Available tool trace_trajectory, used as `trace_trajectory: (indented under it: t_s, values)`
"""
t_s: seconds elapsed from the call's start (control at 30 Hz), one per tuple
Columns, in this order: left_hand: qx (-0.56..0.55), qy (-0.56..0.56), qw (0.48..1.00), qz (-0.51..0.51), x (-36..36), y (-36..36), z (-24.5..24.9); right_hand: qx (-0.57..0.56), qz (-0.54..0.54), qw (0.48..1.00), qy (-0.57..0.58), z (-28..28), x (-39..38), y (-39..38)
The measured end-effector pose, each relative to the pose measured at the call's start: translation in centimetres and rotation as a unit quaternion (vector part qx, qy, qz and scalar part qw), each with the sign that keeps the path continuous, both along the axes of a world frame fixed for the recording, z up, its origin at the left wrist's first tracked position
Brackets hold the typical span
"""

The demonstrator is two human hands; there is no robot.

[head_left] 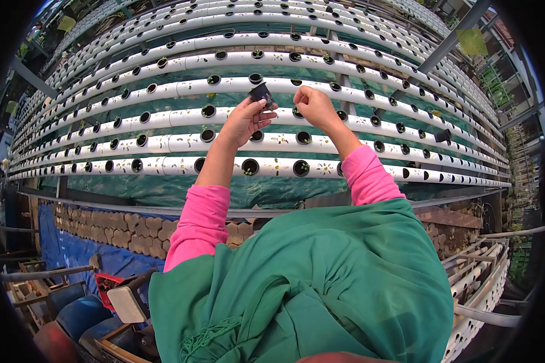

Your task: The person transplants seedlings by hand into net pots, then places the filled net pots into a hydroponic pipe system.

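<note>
My left hand holds a small black net pot between thumb and fingers, tilted above the white pipes. The other fingers are loosely curled beneath it. To its right, my right hand is closed with the fingertips pinched together; whatever they hold, if anything, is too small to make out. Under both hands run white grow pipes with round holes, many holding black pots with small green seedlings. A seedling pot sits in a pipe just below my right hand.
More rows of white pipes stretch to the back. A black pot lies on a pipe at the right. Green sheeting shows beneath the pipes. Grey metal posts stand among the rows. Blue barrels and a red crate are at the lower left.
</note>
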State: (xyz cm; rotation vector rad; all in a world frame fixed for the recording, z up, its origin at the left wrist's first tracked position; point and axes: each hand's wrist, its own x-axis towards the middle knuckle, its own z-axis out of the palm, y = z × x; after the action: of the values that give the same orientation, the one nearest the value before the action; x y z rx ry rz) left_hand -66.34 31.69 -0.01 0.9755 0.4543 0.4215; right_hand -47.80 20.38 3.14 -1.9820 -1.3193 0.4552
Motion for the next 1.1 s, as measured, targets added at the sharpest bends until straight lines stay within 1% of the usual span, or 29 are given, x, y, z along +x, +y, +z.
trace_trajectory:
  t_s: [0.03,0.1,0.13,0.2,0.23,0.3,0.33,0.37,0.4,0.43,0.5,0.53,0.57,0.63,0.7,0.77,0.8,0.83,0.9,0.93,1.0,1.03,1.1]
  values:
    - [-0.001,0.000,1.000,0.000,0.0,0.0,-0.1,-0.001,0.000,1.000,0.000,-0.6,0.2,0.2]
    - [0.017,0.030,0.999,-0.004,0.2,0.0,-0.3,0.045,0.046,0.997,-0.048,-2.6,0.7,0.5]
    - [0.015,0.030,0.999,-0.005,0.2,0.0,-0.5,0.043,0.045,0.997,-0.047,-3.2,0.9,0.6]
    - [0.020,0.045,0.999,0.004,0.3,0.1,-0.8,0.031,0.041,0.997,0.050,-4.2,1.4,1.2]
    - [0.019,0.045,0.999,0.004,0.4,0.4,-1.0,0.030,0.041,0.997,0.050,-4.6,1.6,1.5]
    - [0.012,0.040,0.999,0.012,0.4,0.8,-1.5,0.019,0.019,0.992,0.121,-4.9,1.6,2.0]
    - [0.011,0.041,0.999,0.012,0.4,1.0,-1.7,0.018,0.019,0.992,0.122,-4.8,1.5,2.1]
    - [0.007,0.038,0.999,0.013,0.3,1.2,-1.8,0.007,-0.002,0.970,0.244,-4.7,1.3,2.1]
    - [0.003,0.036,0.999,0.013,0.1,1.4,-1.9,-0.003,-0.023,0.932,0.363,-4.6,1.1,2.2]
    - [0.002,0.038,0.999,0.012,0.1,1.7,-2.2,-0.004,-0.024,0.931,0.364,-5.1,1.1,2.4]
    - [-0.002,0.037,0.999,0.013,0.0,2.3,-2.7,-0.063,-0.012,0.968,0.242,-6.5,1.3,2.9]
    - [-0.003,0.039,0.999,0.012,-0.1,2.5,-2.8,-0.054,0.028,0.996,0.062,-7.3,1.1,2.8]
    - [-0.003,0.039,0.999,0.013,-0.2,2.7,-2.9,-0.054,0.027,0.996,0.063,-7.9,0.9,2.9]
    - [-0.002,0.040,0.999,0.015,-0.3,3.1,-2.9,-0.072,0.020,0.997,0.027,-8.7,0.8,3.4]
    - [0.003,0.051,0.999,0.014,-0.5,3.5,-3.0,-0.066,0.024,0.996,0.050,-9.3,1.1,3.8]
    - [0.001,0.053,0.999,0.010,-0.6,4.0,-3.6,-0.085,0.015,0.981,0.172,-9.4,1.4,4.0]
    - [0.002,0.052,0.999,0.007,-0.6,4.3,-3.8,-0.112,-0.008,0.959,0.260,-8.1,0.9,3.9]
    - [0.000,0.053,0.999,0.004,-0.6,4.4,-4.0,-0.113,-0.011,0.959,0.260,-7.9,0.8,3.8]
    - [0.002,0.061,0.998,0.000,-0.6,4.6,-4.2,-0.106,-0.047,0.919,0.376,-7.8,0.8,3.6]
    - [0.001,0.061,0.998,-0.003,-0.6,4.7,-4.4,-0.106,-0.049,0.919,0.377,-7.7,0.7,3.5]
    - [0.000,0.055,0.998,-0.016,-0.4,4.6,-4.8,-0.079,-0.049,0.894,0.438,-7.5,0.3,3.2]
    - [-0.001,0.055,0.998,-0.017,-0.2,4.5,-4.8,-0.079,-0.050,0.894,0.438,-7.3,0.0,3.0]
    - [-0.049,0.027,0.998,-0.005,0.3,3.8,-4.6,-0.036,-0.029,0.875,0.482,-6.7,-0.5,2.7]
